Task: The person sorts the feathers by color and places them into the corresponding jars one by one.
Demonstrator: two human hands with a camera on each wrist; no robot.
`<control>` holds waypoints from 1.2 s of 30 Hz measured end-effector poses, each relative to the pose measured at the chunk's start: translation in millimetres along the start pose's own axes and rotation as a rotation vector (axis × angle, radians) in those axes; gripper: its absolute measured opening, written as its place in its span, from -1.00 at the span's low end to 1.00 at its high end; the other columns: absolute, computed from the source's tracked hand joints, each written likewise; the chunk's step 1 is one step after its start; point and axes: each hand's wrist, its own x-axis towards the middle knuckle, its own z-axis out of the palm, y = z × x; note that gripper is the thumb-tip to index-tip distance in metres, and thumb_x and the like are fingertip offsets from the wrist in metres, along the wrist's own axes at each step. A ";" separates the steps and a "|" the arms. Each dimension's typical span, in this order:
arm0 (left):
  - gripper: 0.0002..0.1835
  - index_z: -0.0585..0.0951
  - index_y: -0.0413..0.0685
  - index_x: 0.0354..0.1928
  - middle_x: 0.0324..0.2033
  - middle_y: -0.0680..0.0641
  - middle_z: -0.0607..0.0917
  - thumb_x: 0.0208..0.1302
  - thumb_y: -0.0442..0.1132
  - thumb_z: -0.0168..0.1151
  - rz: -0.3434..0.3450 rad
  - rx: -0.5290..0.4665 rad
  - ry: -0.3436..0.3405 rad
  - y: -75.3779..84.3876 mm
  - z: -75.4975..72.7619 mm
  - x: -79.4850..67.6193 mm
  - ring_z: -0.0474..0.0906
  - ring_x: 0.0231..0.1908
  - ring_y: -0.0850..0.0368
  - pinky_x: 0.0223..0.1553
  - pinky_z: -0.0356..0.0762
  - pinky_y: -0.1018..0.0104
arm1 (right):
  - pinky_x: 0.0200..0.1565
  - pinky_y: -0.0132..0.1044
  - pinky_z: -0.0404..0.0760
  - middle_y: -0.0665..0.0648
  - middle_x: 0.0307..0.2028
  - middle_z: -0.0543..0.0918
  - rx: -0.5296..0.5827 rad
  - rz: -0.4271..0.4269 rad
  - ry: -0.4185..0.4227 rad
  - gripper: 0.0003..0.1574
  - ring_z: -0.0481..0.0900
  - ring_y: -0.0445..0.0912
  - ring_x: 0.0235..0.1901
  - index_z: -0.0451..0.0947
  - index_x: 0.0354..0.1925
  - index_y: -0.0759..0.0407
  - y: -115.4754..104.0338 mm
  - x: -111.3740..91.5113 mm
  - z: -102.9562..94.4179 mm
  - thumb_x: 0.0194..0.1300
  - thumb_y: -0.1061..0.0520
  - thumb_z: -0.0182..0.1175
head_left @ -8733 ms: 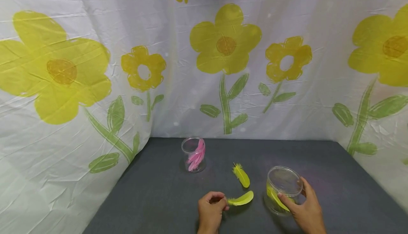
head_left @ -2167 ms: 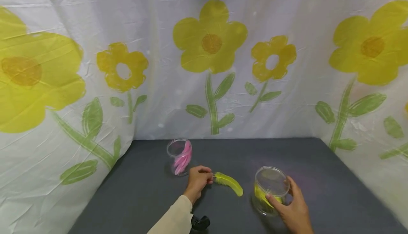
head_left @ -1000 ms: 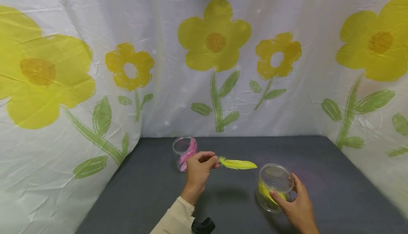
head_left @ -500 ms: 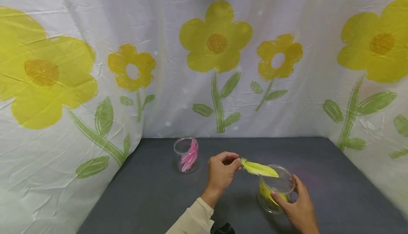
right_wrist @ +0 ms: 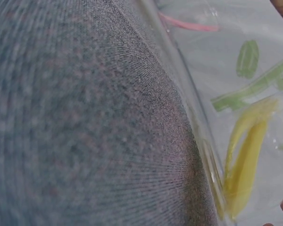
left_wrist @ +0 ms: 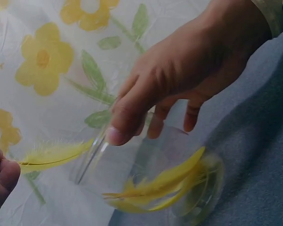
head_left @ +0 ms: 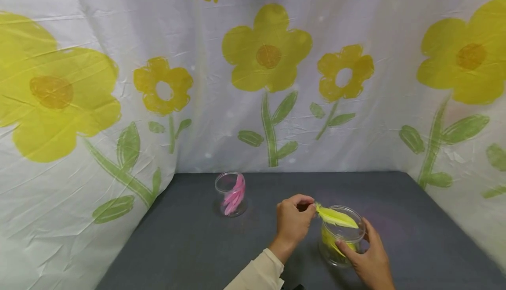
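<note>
My left hand [head_left: 293, 222] pinches a yellow feather [head_left: 337, 218] by its quill end. The feather lies level over the mouth of a clear round jar [head_left: 336, 261], its tip reaching toward the far side of the rim. Around that jar's right side curl the thumb and fingers of my right hand [head_left: 370, 255]. Several yellow feathers [left_wrist: 165, 186] rest inside it, seen through the wall in the left wrist view. Farther back on the left stands a second clear jar [head_left: 221, 200] with pink feathers [head_left: 235, 195] leaning in it.
A dark grey cloth [head_left: 189, 246] covers the tabletop. Behind and along both sides hangs a white curtain [head_left: 213, 127] printed with yellow flowers. My left sleeve [head_left: 258, 272] crosses the near middle of the table.
The yellow feather lying on the table earlier was picked up by my left hand, then carried right to over the jar's mouth. My right hand keeps holding the jar in place.
</note>
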 end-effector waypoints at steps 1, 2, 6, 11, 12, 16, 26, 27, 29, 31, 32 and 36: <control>-0.90 0.73 -0.12 -0.36 -0.49 0.10 0.68 0.12 -0.45 0.37 0.002 0.012 0.001 0.0 1.5 -0.2 0.58 -0.54 0.33 -0.49 0.56 0.45 | 0.05 0.36 0.25 0.49 0.29 0.13 0.002 -0.006 0.005 0.43 0.18 0.38 0.22 -0.19 0.48 0.34 -0.2 0.1 -0.1 0.04 -0.30 0.41; -0.90 0.73 -0.12 -0.36 -0.49 0.11 0.68 0.12 -0.45 0.37 0.004 0.020 0.000 0.2 3.3 -0.6 0.58 -0.54 0.34 -0.49 0.55 0.46 | 0.06 0.36 0.25 0.49 0.29 0.13 0.003 -0.013 0.009 0.43 0.18 0.38 0.22 -0.19 0.48 0.34 -0.1 0.3 -0.2 0.05 -0.29 0.41; -0.92 0.73 -0.13 -0.39 -0.52 0.14 0.67 0.11 -0.45 0.38 -0.009 0.020 -0.016 -1.4 13.3 -3.5 0.56 -0.55 0.35 -0.49 0.54 0.47 | 0.05 0.38 0.24 0.51 0.28 0.12 0.009 -0.032 0.016 0.40 0.19 0.39 0.22 -0.18 0.48 0.35 0.1 0.1 -0.8 0.07 -0.27 0.41; -0.92 0.72 -0.14 -0.42 -0.56 0.16 0.64 0.10 -0.46 0.37 -0.064 -0.020 -0.044 -7.3 24.7 -8.7 0.55 -0.59 0.37 -0.51 0.54 0.47 | 0.05 0.37 0.25 0.47 0.27 0.15 0.005 -0.022 0.011 0.42 0.21 0.35 0.20 -0.16 0.48 0.33 -0.4 -2.0 0.5 0.04 -0.32 0.40; -0.92 0.72 -0.14 -0.43 -0.57 0.17 0.64 0.10 -0.47 0.36 -0.081 -0.028 -0.048 -8.3 26.3 -9.7 0.55 -0.59 0.36 -0.52 0.54 0.46 | 0.05 0.37 0.24 0.47 0.27 0.15 0.003 -0.017 0.009 0.43 0.21 0.34 0.20 -0.16 0.48 0.33 -0.5 -2.2 0.9 0.03 -0.34 0.39; -0.89 0.71 -0.12 -0.44 -0.58 0.17 0.61 0.10 -0.48 0.36 -0.153 -0.058 -0.059 -11.7 30.9 -12.5 0.56 -0.61 0.32 -0.53 0.55 0.44 | 0.06 0.39 0.20 0.47 0.28 0.14 0.000 -0.005 0.000 0.48 0.20 0.34 0.20 -0.19 0.48 0.33 -0.4 -2.5 2.0 0.01 -0.40 0.37; -0.89 0.72 -0.10 -0.45 -0.59 0.18 0.61 0.08 -0.46 0.38 -0.184 -0.044 -0.057 -13.4 33.1 -10.7 0.55 -0.61 0.32 -0.51 0.55 0.45 | 0.05 0.37 0.24 0.47 0.28 0.16 -0.016 -0.020 0.024 0.40 0.20 0.36 0.21 -0.14 0.47 0.35 1.0 -2.2 2.1 0.05 -0.30 0.41; -0.89 0.72 -0.10 -0.45 -0.59 0.18 0.62 0.08 -0.46 0.38 -0.183 -0.042 -0.057 -13.5 33.0 -10.8 0.55 -0.61 0.33 -0.51 0.55 0.45 | 0.06 0.37 0.23 0.47 0.28 0.16 -0.019 -0.017 0.020 0.41 0.20 0.36 0.21 -0.15 0.47 0.35 1.0 -2.2 2.1 0.05 -0.30 0.40; -0.88 0.72 -0.10 -0.45 -0.60 0.17 0.62 0.07 -0.47 0.38 -0.184 -0.043 -0.053 -13.9 33.1 -11.1 0.55 -0.61 0.33 -0.51 0.55 0.45 | 0.06 0.36 0.23 0.46 0.28 0.16 -0.020 -0.015 0.020 0.40 0.20 0.36 0.21 -0.15 0.47 0.35 1.2 -2.3 1.8 0.05 -0.29 0.41; -0.90 0.73 -0.14 -0.45 -0.60 0.16 0.63 0.05 -0.48 0.38 -0.186 -0.053 -0.046 -14.0 33.5 -11.2 0.56 -0.62 0.33 -0.52 0.55 0.45 | 0.06 0.36 0.23 0.47 0.29 0.16 -0.022 -0.017 0.017 0.40 0.20 0.36 0.21 -0.15 0.48 0.35 1.2 -2.0 1.6 0.05 -0.29 0.41; -0.91 0.73 -0.16 -0.44 -0.60 0.15 0.63 0.05 -0.49 0.38 -0.187 -0.058 -0.043 -14.3 33.8 -11.1 0.56 -0.62 0.33 -0.53 0.55 0.45 | 0.06 0.36 0.23 0.47 0.29 0.16 -0.021 -0.018 0.016 0.40 0.20 0.36 0.22 -0.16 0.48 0.34 1.2 -1.9 1.4 0.05 -0.28 0.41; -0.92 0.73 -0.20 -0.44 -0.60 0.13 0.63 0.05 -0.50 0.38 -0.199 -0.092 -0.032 -14.6 34.4 -10.7 0.57 -0.64 0.31 -0.54 0.56 0.45 | 0.06 0.36 0.24 0.48 0.29 0.15 -0.022 -0.020 0.012 0.40 0.19 0.37 0.22 -0.17 0.48 0.33 1.1 -1.6 0.9 0.06 -0.29 0.40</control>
